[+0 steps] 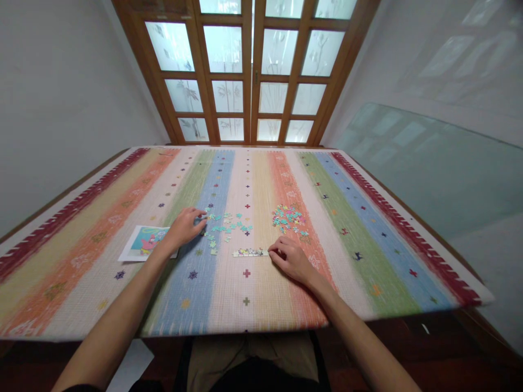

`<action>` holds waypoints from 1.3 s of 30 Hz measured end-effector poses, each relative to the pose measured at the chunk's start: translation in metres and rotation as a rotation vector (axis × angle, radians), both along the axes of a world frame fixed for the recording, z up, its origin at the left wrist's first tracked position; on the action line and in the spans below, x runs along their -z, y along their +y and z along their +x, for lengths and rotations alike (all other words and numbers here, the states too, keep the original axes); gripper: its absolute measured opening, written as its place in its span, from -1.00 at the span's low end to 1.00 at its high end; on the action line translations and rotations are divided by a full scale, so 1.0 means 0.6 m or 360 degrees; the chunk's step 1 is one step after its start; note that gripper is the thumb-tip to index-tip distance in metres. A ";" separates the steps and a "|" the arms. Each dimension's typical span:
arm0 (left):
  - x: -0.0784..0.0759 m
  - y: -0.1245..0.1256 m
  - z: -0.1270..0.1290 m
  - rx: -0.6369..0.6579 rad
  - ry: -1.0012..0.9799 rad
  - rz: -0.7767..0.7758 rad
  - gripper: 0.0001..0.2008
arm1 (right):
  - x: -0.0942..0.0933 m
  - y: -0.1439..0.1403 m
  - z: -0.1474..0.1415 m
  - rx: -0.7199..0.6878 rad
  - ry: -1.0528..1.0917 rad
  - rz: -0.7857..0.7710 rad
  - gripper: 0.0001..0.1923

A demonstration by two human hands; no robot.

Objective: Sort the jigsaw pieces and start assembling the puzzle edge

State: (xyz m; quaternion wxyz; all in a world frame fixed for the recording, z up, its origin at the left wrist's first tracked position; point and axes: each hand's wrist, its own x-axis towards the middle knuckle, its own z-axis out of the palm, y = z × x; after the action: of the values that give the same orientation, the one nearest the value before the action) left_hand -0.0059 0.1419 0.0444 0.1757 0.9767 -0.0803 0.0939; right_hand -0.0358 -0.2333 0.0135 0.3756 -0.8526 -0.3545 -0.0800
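Note:
Loose turquoise jigsaw puzzle pieces [232,227] lie scattered on the striped tablecloth between my two hands. My left hand [188,226] is at their left side, fingers stretched towards the nearest pieces and apart, with nothing visible in them. A narrow joined strip of puzzle pieces [250,252] lies flat, closer to me. At its right end is my right hand [289,258], its fingertips pressed together and touching the strip; whatever is between them is hidden. Behind that hand sits a denser pile of puzzle pieces [288,216], turquoise with some pink and yellow.
A picture card [139,247] with a pink cartoon figure lies left, partly under my left forearm. The striped tablecloth [245,179] covers the table. Beyond the far edge stand wooden glass-paned doors [251,71]. A glass panel [429,163] leans along the right wall.

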 end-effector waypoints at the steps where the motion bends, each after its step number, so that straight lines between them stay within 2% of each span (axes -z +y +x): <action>1: 0.001 0.005 0.007 -0.0019 0.0016 0.0029 -0.63 | 0.000 0.000 0.000 -0.0001 0.0004 -0.0003 -0.85; 7: 0.012 0.022 0.024 -0.0028 0.0108 0.0153 -0.63 | 0.001 0.000 0.000 0.0013 0.0009 0.0007 -0.85; 16: 0.028 0.021 -0.006 0.0014 0.0052 0.0155 -0.60 | 0.000 0.001 -0.001 0.0018 -0.0002 0.0014 -0.86; 28: 0.020 0.026 -0.050 0.0314 -0.0007 0.0115 -0.61 | 0.002 0.001 0.000 0.0013 0.0000 0.0008 -0.86; 39: 0.012 0.023 -0.061 0.0299 0.0057 0.0099 -0.64 | 0.003 -0.001 0.001 0.0018 0.0009 -0.0003 -0.85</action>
State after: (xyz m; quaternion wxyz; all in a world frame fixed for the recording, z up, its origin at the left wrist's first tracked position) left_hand -0.0424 0.1555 0.0372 0.1548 0.9713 -0.1713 0.0570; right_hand -0.0353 -0.2337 0.0116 0.3753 -0.8552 -0.3486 -0.0793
